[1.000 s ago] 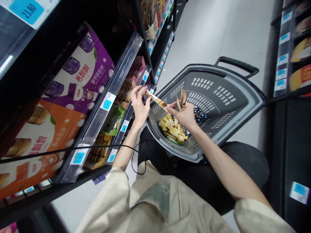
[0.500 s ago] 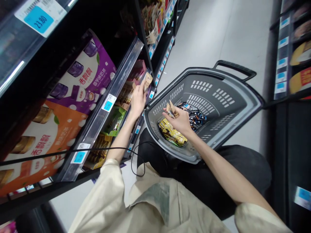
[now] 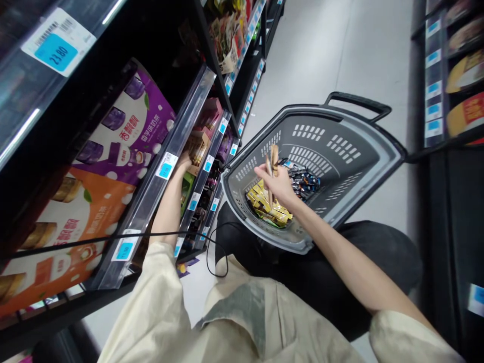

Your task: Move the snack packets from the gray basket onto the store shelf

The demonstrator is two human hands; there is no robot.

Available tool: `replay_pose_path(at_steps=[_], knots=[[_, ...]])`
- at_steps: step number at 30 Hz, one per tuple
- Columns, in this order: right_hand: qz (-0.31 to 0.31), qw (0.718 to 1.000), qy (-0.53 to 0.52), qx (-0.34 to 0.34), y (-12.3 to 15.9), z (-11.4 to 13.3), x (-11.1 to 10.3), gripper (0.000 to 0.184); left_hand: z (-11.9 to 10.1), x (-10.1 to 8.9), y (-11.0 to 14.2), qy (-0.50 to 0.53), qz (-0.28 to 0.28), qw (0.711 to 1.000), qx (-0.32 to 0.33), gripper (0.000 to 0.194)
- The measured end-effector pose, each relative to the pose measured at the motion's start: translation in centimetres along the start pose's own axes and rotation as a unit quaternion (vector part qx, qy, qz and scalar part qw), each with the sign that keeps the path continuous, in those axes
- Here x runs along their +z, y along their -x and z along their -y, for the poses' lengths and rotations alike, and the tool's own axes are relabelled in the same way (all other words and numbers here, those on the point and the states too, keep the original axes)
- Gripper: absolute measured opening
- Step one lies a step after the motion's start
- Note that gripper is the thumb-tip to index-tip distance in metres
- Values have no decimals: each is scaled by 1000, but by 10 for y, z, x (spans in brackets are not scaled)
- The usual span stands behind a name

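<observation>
My right hand (image 3: 278,185) is closed on a few tan sachets (image 3: 272,160) and hovers over the grey shopping basket (image 3: 355,151), which rests on my lap. Yellow sachets (image 3: 266,204) and dark sachets (image 3: 302,180) lie in the basket's bottom. My left hand (image 3: 183,162) reaches into the lower shelf beside a brown display box (image 3: 196,147); its fingers are hidden behind the shelf rail (image 3: 166,166).
Large purple (image 3: 128,131) and orange (image 3: 71,217) boxes fill the shelf at left. Blue price tags line the rails. A black cable (image 3: 170,233) hangs across the shelf front. Another shelf (image 3: 449,91) stands at right, with grey aisle floor (image 3: 325,45) between.
My left hand passed a sachet away from the right hand and has gone deeper into the lower shelf. The right hand stays over the basket, its sachets now upright.
</observation>
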State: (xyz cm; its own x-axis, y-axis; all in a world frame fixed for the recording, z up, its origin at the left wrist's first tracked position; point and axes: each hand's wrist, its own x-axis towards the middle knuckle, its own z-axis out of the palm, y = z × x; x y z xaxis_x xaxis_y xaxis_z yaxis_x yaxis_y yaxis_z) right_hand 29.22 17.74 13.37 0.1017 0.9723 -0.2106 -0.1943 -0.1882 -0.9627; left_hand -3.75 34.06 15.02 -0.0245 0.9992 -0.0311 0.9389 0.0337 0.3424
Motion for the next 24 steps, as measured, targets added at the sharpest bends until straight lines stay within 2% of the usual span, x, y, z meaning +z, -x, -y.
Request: replay_pose_path(at_steps=[2, 4, 7, 9, 10, 12, 14, 15, 17, 19, 21, 24], knots=[[30, 991, -117, 64, -4, 2, -1, 38, -5, -1, 2, -16, 15, 999, -31, 27], [62, 973, -201, 98, -7, 4, -2, 36, -17, -3, 10, -28, -1, 999, -22, 30], [69, 966, -234, 91, -9, 5, -3, 36, -53, 0, 42, -27, -88, 991, 95, 32], [57, 973, -213, 70, -9, 5, -3, 40, -85, 8, 75, 25, -103, 980, 170, 31], [51, 976, -201, 61, -9, 4, -2, 43, -102, 15, 92, 72, -74, 975, 195, 31], [36, 980, -190, 48, -9, 1, 0, 50, -130, 33, 124, 186, 43, 960, 206, 27], [13, 981, -189, 40, -9, -1, 1, 55, -148, 54, 145, 283, 170, 924, 195, 33], [-3, 982, -185, 34, -10, -2, 1, 56, -153, 64, 151, 319, 209, 906, 185, 41], [-37, 984, -171, 24, -11, -4, 2, 57, -154, 78, 155, 368, 241, 883, 162, 51], [-65, 984, -167, 18, -12, -5, 2, 57, -150, 83, 152, 390, 241, 878, 138, 48], [-87, 980, -180, 12, -13, -6, 1, 58, -144, 79, 148, 389, 246, 879, 128, 39], [-102, 973, -208, 10, -14, -6, -1, 57, -137, 63, 139, 382, 242, 881, 139, 35]])
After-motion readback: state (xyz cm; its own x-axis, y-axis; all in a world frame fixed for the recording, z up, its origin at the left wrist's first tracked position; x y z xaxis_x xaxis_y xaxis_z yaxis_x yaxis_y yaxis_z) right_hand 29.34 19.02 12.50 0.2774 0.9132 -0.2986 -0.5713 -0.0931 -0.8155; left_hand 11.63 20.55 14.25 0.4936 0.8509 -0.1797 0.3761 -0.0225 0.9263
